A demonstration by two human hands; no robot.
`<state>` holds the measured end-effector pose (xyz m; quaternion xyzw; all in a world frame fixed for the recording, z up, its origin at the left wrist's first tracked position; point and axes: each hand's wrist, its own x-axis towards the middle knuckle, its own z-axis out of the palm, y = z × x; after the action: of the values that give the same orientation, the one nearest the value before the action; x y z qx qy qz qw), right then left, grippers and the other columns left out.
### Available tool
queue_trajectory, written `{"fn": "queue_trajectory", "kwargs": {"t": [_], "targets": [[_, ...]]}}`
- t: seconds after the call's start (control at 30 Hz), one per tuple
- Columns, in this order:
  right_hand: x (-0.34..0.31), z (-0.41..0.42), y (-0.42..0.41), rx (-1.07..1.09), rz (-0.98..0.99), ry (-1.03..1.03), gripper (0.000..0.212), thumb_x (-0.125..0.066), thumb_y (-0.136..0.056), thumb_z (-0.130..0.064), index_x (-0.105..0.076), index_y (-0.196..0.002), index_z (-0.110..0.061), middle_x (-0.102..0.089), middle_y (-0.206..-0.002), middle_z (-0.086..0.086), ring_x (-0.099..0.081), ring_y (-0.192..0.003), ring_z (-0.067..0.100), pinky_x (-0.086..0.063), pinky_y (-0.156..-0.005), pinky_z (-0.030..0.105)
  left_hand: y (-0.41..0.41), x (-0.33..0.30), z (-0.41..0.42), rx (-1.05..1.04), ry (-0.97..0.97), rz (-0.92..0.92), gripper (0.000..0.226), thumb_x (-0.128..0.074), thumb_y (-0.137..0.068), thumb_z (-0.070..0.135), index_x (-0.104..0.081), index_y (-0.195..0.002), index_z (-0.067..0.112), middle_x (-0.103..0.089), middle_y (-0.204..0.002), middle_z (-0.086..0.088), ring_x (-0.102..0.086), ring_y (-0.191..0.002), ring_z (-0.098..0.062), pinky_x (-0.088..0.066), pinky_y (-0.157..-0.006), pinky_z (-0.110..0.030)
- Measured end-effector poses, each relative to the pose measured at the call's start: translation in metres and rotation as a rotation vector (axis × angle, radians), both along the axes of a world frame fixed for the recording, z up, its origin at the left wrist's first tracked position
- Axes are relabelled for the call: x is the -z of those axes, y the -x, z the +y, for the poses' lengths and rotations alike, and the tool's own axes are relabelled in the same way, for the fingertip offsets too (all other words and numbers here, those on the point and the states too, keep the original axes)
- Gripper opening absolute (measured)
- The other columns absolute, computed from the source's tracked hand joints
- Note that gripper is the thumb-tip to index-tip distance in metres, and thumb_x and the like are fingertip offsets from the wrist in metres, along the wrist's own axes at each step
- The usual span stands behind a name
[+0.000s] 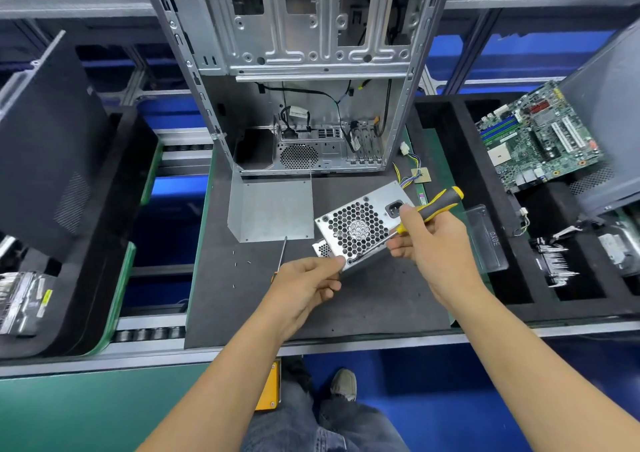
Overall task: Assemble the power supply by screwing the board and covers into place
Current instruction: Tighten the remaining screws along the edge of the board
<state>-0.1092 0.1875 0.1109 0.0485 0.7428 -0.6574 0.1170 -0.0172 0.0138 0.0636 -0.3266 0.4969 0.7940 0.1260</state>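
The silver power supply (356, 226) stands tilted on the dark mat (381, 299), its honeycomb fan grille facing me. My left hand (308, 287) grips its near lower corner. My right hand (433, 240) holds a yellow and grey screwdriver (438, 203); the shaft runs down-left to a screw at the unit's lower corner (350, 261). A bent sheet-metal cover (273, 209) lies on the mat to the left of the unit. Coloured wires (410, 169) trail from the supply's far end.
An open computer case (298, 70) stands behind the mat. A second screwdriver (282, 254) and small loose screws (242, 262) lie on the mat. A motherboard (536, 139) leans at right, a clear plastic tray (486, 236) beside my right hand, black foam trays on both sides.
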Motion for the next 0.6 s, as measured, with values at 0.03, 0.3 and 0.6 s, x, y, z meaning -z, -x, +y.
{"fn": "queue_trajectory", "kwargs": {"t": [0.03,0.3,0.6], "targets": [[-0.001,-0.001,0.0,-0.007,0.008,-0.01,0.024,-0.061,-0.095,-0.032,-0.058,-0.083,-0.011,-0.067,-0.062,0.004,-0.069,-0.061,0.024,-0.056,-0.055,0.029,0.0,0.001,0.0,0.007,0.01,0.002,0.024,-0.081,-0.082,0.022,-0.073,-0.094,0.002,-0.065,-0.073,-0.005,-0.06,-0.063,-0.01,-0.05,-0.057,-0.019],[-0.016,-0.008,-0.01,-0.112,0.177,-0.183,0.023,-0.062,-0.087,-0.042,-0.061,-0.083,-0.019,-0.071,-0.064,0.0,-0.072,-0.06,0.017,-0.059,-0.07,0.046,0.003,0.003,0.006,0.008,0.228,0.036,0.015,-0.081,-0.083,0.02,-0.072,-0.081,0.008,-0.063,-0.066,-0.004,-0.056,-0.059,-0.011,-0.045,-0.057,-0.024],[-0.036,-0.017,-0.02,-0.276,0.433,-0.408,0.023,-0.07,-0.08,-0.045,-0.063,-0.073,-0.024,-0.062,-0.06,-0.008,-0.056,-0.057,0.009,-0.043,-0.057,0.014,0.006,0.0,0.009,0.045,0.37,0.031,0.017,-0.078,-0.084,0.026,-0.071,-0.084,0.011,-0.062,-0.059,0.004,-0.056,-0.055,-0.008,-0.045,-0.056,-0.024]]}}
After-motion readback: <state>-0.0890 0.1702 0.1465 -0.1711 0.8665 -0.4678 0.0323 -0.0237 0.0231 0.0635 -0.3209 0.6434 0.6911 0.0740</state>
